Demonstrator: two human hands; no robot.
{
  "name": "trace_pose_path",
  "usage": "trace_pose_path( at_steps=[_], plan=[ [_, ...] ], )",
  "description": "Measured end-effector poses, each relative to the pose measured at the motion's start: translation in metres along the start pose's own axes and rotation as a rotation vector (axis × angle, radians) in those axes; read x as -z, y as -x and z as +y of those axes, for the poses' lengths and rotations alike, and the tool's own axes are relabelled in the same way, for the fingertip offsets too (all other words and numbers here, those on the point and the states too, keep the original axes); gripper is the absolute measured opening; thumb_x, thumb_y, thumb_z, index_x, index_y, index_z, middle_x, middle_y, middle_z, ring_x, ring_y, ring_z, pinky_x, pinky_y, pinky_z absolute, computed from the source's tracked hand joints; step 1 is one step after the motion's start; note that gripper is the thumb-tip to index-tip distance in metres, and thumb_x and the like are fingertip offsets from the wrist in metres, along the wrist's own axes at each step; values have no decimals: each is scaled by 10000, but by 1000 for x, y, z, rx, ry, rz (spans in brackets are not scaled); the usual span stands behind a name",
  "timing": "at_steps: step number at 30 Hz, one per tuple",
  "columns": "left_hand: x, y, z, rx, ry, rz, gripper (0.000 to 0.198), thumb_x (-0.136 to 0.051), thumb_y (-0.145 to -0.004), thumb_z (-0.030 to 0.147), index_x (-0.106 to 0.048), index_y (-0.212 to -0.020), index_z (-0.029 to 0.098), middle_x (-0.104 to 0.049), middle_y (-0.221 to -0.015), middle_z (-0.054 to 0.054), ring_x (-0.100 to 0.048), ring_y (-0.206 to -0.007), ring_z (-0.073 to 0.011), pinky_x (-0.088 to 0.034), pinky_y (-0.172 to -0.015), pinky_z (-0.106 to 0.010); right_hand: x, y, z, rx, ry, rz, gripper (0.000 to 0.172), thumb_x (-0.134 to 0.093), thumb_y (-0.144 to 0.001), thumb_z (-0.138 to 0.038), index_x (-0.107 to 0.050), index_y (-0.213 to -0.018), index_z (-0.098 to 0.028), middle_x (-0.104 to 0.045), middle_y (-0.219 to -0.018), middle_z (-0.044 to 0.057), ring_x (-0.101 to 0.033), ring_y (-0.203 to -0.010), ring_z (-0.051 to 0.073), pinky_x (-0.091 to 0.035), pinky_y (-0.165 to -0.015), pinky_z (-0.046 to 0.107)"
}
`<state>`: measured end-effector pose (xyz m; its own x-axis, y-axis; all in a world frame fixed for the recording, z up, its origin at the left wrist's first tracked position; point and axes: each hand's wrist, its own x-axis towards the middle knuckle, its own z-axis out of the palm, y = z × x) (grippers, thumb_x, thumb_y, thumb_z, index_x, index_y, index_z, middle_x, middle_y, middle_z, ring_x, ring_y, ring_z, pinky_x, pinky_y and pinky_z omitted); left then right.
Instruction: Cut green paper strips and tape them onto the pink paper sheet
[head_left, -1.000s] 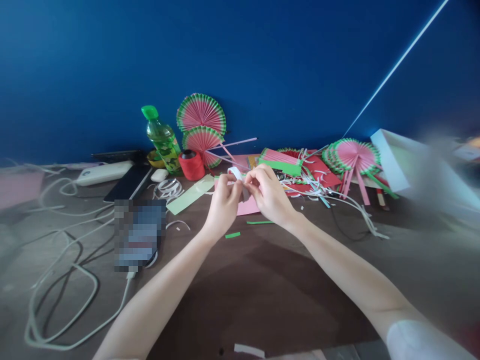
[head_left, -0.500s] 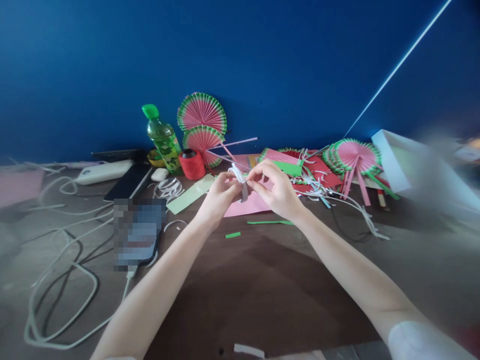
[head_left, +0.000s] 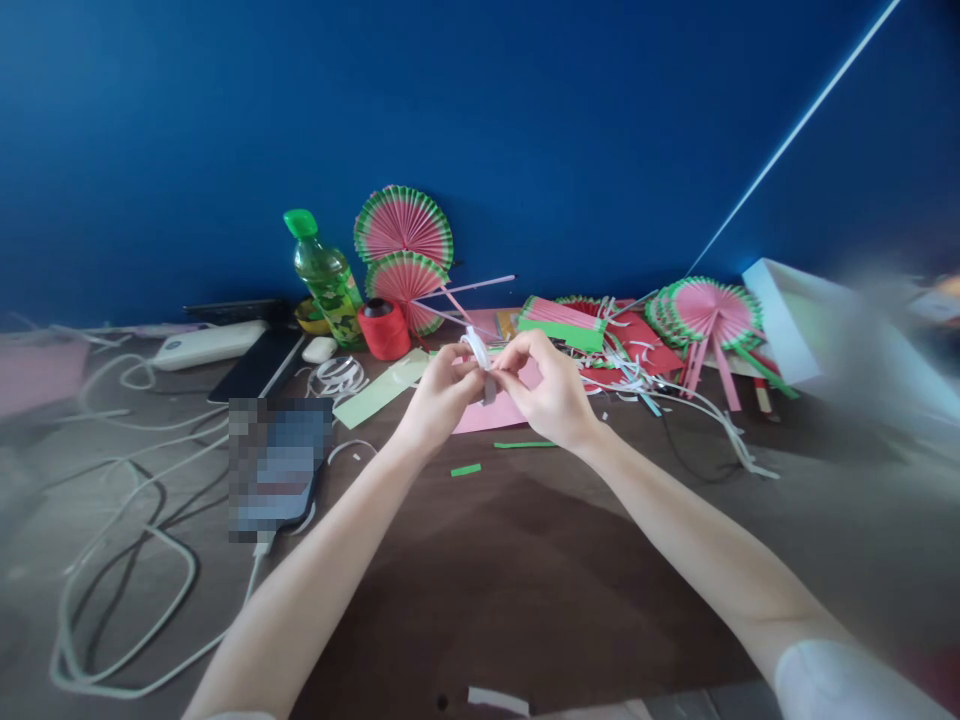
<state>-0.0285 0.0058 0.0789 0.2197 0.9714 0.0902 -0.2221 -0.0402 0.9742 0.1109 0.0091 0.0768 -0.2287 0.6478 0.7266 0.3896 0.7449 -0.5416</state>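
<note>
Both my hands meet above the brown table point(head_left: 525, 560), pinching a small white roll of tape point(head_left: 475, 348) between them. My left hand point(head_left: 439, 395) grips the roll from the left with closed fingers. From the right, my right hand point(head_left: 551, 385) pinches a short strip hanging off the roll with thumb and forefinger. A pink sheet of paper point(head_left: 495, 410) lies on the table just under and behind the hands. Two small green paper slivers point(head_left: 466, 469) lie in front of them.
Pink-and-green paper fans point(head_left: 403, 225) lean on the blue wall; a stack of fans point(head_left: 709, 312) and paper scraps lie to the right. A green bottle point(head_left: 324, 275), red thread spool point(head_left: 383, 328), phone point(head_left: 276, 465), white cables point(head_left: 127, 560) and a power bank point(head_left: 206, 345) fill the left side.
My right hand drew back in toward the roll and closed its fingers; the hands stay together over the pink paper, barely shifted.
</note>
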Motion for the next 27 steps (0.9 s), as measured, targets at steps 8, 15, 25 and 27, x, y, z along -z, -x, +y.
trace_pose_path(
  at_steps=[8,15,25,27],
  plan=[
    [7,-3,6,39,72,49,253,-567,-715,197,-475,-933,107,-656,-752,-45,-632,-677,-147,-479,-698,-322,1,0,-5,-29,-162,-82,161,-531,-773,-107,-421,-792,-224,-551,-766,-26,-579,-761,126,-474,-722,317],
    [7,-1,8,57,116,-64,354,-625,-663,150,-481,-984,113,-667,-828,-76,-642,-774,-178,-451,-720,-311,6,-3,-6,-113,-139,2,130,-552,-778,-128,-463,-807,-218,-568,-794,-16,-566,-775,122,-472,-742,317],
    [5,-4,1,-81,-156,-3,372,-530,-705,123,-437,-1065,124,-664,-716,-16,-574,-619,-98,-424,-618,-241,0,1,-6,-41,-132,-6,141,-534,-780,-102,-463,-816,-218,-558,-788,-19,-579,-764,119,-497,-744,317],
    [7,-5,0,-76,-157,3,379,-528,-723,150,-438,-1089,112,-668,-741,-32,-581,-631,-106,-430,-621,-246,-1,2,-8,-38,-127,-12,138,-529,-784,-109,-452,-804,-222,-561,-782,-19,-587,-770,127,-502,-741,326]
  ],
)
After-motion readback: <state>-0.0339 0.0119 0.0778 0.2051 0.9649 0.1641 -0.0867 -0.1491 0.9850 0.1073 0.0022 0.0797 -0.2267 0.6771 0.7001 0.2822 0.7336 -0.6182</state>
